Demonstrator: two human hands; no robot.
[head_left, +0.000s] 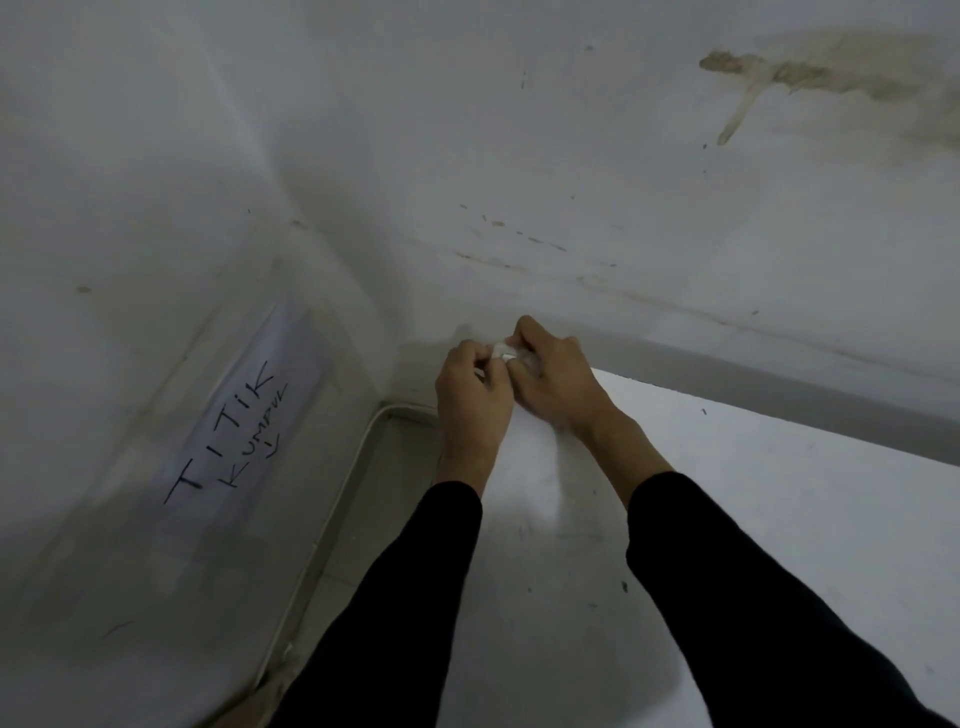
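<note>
My left hand (470, 395) and my right hand (553, 376) meet above the far corner of a white table (727, 519), close to the wall. Between them they pinch a small whitish object (503, 351), most of it hidden by the fingers, so I cannot tell what it is. Both sets of fingers are curled round it. Black sleeves cover both forearms.
A stained white wall (571, 156) rises right behind the hands. On the left wall hangs a paper sheet (244, 415) with handwritten letters. A thin white pipe (332, 514) runs along the floor beside the table's left edge.
</note>
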